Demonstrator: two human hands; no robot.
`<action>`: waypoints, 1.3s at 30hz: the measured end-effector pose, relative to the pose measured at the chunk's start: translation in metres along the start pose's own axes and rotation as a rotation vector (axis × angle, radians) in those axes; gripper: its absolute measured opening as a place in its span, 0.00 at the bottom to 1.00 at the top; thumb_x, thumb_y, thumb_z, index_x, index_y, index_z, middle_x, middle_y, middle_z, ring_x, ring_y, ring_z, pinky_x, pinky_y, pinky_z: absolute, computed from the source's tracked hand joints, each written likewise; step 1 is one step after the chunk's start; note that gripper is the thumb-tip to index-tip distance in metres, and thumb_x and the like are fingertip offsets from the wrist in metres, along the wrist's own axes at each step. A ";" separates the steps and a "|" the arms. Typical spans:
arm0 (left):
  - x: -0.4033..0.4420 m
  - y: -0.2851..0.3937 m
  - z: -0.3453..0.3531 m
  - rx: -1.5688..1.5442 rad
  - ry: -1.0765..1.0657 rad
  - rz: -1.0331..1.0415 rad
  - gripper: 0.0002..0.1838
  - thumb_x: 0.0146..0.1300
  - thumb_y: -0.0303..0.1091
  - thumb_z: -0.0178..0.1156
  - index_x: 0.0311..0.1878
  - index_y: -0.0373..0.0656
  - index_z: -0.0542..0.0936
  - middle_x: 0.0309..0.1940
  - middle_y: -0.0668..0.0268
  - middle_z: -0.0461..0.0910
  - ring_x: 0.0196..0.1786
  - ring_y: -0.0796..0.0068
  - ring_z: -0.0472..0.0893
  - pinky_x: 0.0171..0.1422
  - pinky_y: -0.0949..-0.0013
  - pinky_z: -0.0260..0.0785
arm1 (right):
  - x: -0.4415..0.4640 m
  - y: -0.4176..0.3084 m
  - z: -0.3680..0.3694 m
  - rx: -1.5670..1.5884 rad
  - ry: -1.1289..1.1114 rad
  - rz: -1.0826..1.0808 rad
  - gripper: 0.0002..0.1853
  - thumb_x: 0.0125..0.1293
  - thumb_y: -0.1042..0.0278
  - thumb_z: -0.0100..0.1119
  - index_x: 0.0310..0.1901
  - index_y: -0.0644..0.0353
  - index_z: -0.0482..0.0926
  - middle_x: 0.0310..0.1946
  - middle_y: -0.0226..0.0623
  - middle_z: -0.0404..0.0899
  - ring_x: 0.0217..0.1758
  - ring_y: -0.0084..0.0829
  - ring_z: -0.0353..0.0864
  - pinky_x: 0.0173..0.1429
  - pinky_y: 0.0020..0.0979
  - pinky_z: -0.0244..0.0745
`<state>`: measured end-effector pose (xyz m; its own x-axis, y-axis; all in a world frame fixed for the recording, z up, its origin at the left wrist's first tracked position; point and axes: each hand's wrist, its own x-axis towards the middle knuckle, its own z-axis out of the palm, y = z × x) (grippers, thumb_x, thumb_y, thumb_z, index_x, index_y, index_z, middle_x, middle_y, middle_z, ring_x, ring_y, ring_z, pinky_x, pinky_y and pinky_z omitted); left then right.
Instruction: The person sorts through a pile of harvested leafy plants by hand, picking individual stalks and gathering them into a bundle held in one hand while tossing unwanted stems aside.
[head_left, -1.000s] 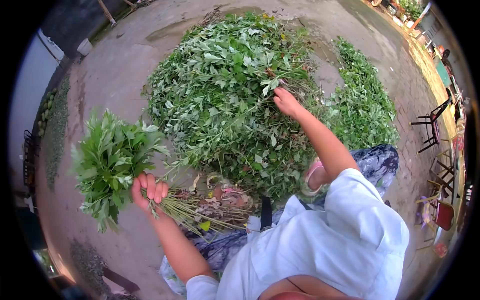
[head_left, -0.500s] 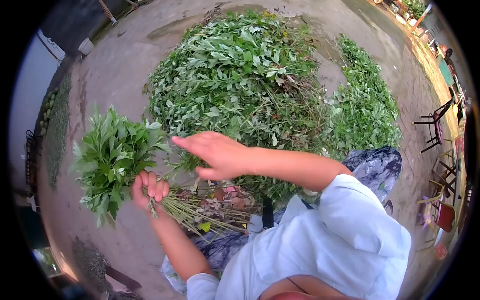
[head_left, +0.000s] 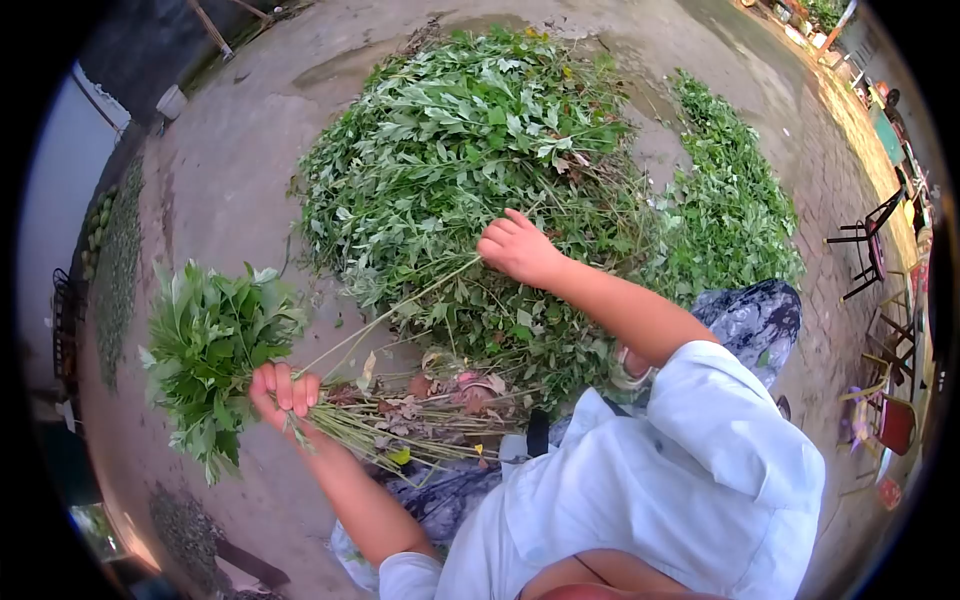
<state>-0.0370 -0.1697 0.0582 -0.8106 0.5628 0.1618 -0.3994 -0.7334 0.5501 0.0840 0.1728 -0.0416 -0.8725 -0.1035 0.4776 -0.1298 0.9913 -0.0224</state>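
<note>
My left hand (head_left: 283, 388) is wrapped round a bundle of leafy green stems (head_left: 215, 350) that look like mugwort. The leaves fan out to the left of the fist, and the long bare stalks trail right over my lap. Closed fingers of my right hand (head_left: 517, 245) grip the ends of a few thin stalks (head_left: 400, 303), which stretch slantwise down to the bundle. Behind that hand rises a big heap of cut leafy stems (head_left: 430, 150); its front part lies close to my knees.
A second, longer pile of greens (head_left: 735, 190) lies to the right of the heap. Withered leaves (head_left: 415, 408) litter the ground by my lap. Chairs (head_left: 868, 240) stand at the right edge, and a white bucket (head_left: 171, 102) sits at the far left.
My right hand has moved right and up, away from the bundle, and its stretched fingers have closed on thin stalks. My left hand with the bundle has sunk slightly.
</note>
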 end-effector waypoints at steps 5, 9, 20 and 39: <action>0.000 0.010 -0.012 -0.063 -0.071 0.019 0.14 0.65 0.37 0.37 0.24 0.45 0.63 0.10 0.73 0.60 0.07 0.80 0.58 0.17 0.74 0.57 | -0.057 0.068 -0.003 -0.051 -0.097 0.270 0.07 0.53 0.67 0.52 0.35 0.54 0.70 0.34 0.34 0.68 0.42 0.35 0.68 0.46 0.37 0.67; 0.010 0.002 -0.002 -0.135 -0.029 -0.061 0.14 0.65 0.37 0.38 0.24 0.44 0.63 0.10 0.72 0.62 0.09 0.80 0.61 0.19 0.73 0.58 | -0.031 0.043 -0.034 0.167 -0.087 0.297 0.13 0.50 0.73 0.54 0.40 0.54 0.72 0.37 0.36 0.68 0.44 0.38 0.68 0.48 0.35 0.67; 0.013 -0.001 0.006 -0.160 -0.075 -0.104 0.13 0.65 0.36 0.38 0.25 0.42 0.64 0.11 0.70 0.63 0.11 0.78 0.63 0.19 0.73 0.57 | -0.131 0.166 -0.121 1.263 -0.357 1.177 0.11 0.50 0.76 0.59 0.38 0.60 0.77 0.39 0.24 0.75 0.34 0.15 0.71 0.34 0.18 0.66; 0.015 -0.005 0.001 -0.127 0.188 -0.056 0.10 0.62 0.37 0.44 0.26 0.46 0.64 0.13 0.73 0.63 0.12 0.80 0.62 0.22 0.73 0.58 | 0.062 -0.077 -0.152 0.619 -0.129 -0.099 0.09 0.56 0.67 0.54 0.40 0.54 0.74 0.23 0.32 0.68 0.22 0.34 0.71 0.25 0.32 0.67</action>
<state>-0.0464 -0.1571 0.0590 -0.8462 0.5322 -0.0278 -0.4873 -0.7515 0.4448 0.1115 0.1021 0.1231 -0.8870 -0.2394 0.3948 -0.4272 0.7499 -0.5050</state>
